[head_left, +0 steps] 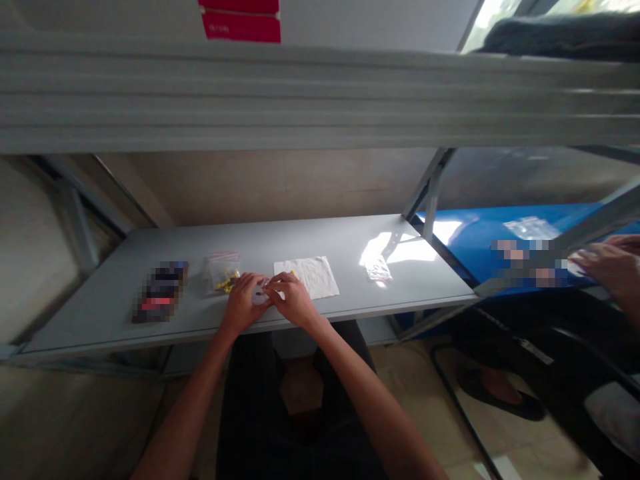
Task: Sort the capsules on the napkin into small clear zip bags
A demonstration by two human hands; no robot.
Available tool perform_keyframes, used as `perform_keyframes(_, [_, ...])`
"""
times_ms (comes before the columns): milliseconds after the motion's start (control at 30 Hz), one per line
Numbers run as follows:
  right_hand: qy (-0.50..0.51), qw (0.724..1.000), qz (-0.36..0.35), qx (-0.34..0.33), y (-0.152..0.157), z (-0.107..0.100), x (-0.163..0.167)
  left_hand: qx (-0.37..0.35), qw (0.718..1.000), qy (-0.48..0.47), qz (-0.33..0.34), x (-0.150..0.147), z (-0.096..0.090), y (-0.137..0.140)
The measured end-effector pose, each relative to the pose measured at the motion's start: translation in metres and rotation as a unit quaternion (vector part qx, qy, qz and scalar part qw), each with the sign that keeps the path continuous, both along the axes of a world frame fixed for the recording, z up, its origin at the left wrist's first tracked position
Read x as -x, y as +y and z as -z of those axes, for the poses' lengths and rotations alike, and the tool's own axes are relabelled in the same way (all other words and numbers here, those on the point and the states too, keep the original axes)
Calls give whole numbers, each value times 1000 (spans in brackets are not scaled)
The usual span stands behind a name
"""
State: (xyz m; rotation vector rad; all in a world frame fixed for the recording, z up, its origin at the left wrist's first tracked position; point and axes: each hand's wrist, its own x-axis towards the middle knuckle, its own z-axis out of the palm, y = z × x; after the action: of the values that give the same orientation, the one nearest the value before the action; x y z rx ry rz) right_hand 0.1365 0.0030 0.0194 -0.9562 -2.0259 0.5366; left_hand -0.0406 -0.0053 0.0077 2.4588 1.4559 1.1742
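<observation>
My left hand is closed round the edge of a small whitish round piece with a dark slot or spot on it. My right hand meets it from the other side, its thumb and fingers pinched together at the piece; whatever lies between those fingertips is too small to make out. Both hands are just above the front part of the grey table. Beyond my right hand lies a creased white cloth with a bit of yellow on it. Left of my left hand rests a clear zip bag holding small yellow parts.
A blurred-out dark item lies on the table's left side. Near the right end is a small shiny bag in sunlight. A shelf beam crosses overhead, with a red box above. Another person's hand works at a blue table.
</observation>
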Motion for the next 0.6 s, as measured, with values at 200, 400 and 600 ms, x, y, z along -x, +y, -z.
perform_keyframes(200, [8, 997, 25, 66, 6, -8, -3, 13, 1000, 2, 10, -1, -3, -4])
perform_keyframes(400, [-27, 998, 22, 42, 8, -10, -11, 16, 999, -17, 30, -2, -11, -5])
perform_keyframes(600, [-33, 999, -2, 43, 6, -14, -8, 22, 999, -47, 16, 0, -8, -4])
